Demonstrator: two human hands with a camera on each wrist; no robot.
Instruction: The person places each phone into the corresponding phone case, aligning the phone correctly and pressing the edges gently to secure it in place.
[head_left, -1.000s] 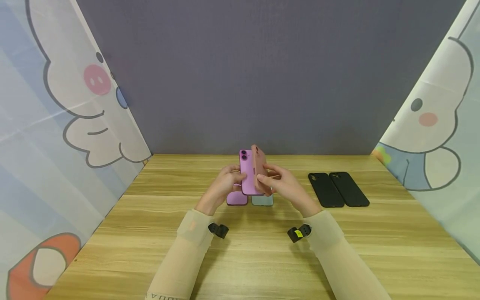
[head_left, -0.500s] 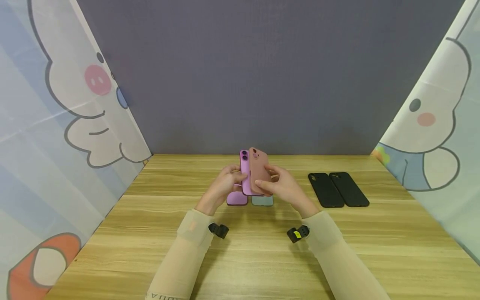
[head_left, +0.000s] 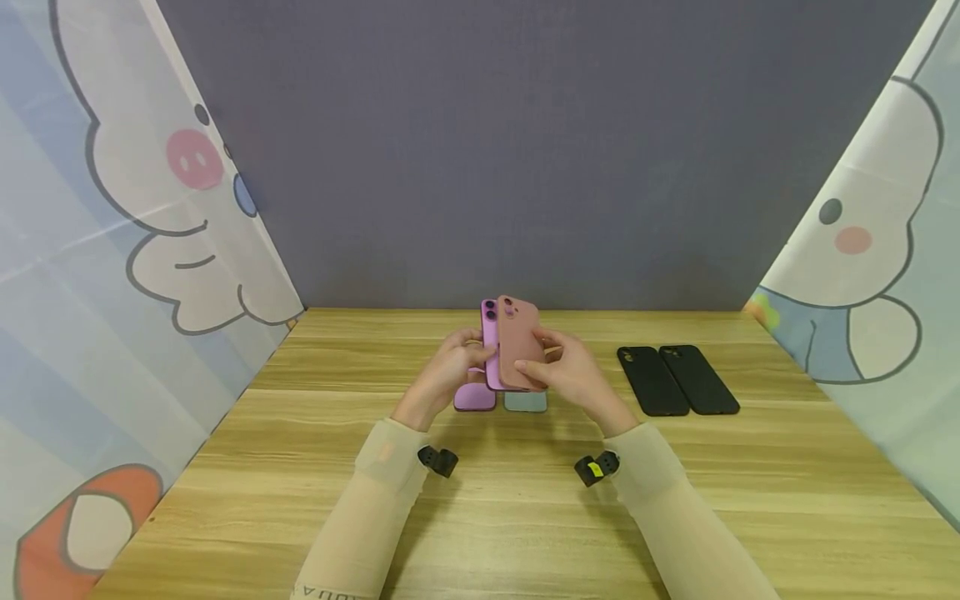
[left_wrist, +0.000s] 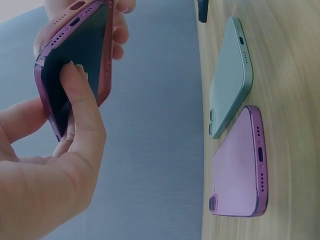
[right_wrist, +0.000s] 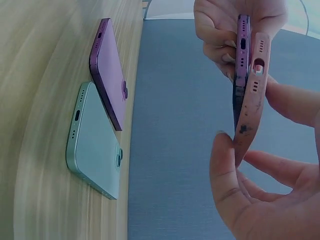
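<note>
In the head view my left hand (head_left: 447,367) holds a purple phone (head_left: 490,333) by its left side, back up, thumb on the back. Its fingers lie along the dark screen (left_wrist: 59,95) in the left wrist view. My right hand (head_left: 576,371) pinches a pink phone case (head_left: 521,346) by its right side. The case covers much of the phone's back, leaving the left strip with the camera lenses showing. Seen from the right wrist, the case (right_wrist: 254,107) meets the phone (right_wrist: 242,65) along the right side and stands away from it at the left.
Below the hands, a second purple phone (left_wrist: 236,172) and a pale green phone (left_wrist: 231,75) lie back up on the wooden table (head_left: 495,517). Two black phone cases, one left (head_left: 652,381) and one right (head_left: 699,379), lie side by side to the right. A grey panel (head_left: 480,167) stands behind.
The pink case has turned from nearly edge-on to lying almost flat over the phone's back, its right side against the phone. The left hand and phone have barely moved.
</note>
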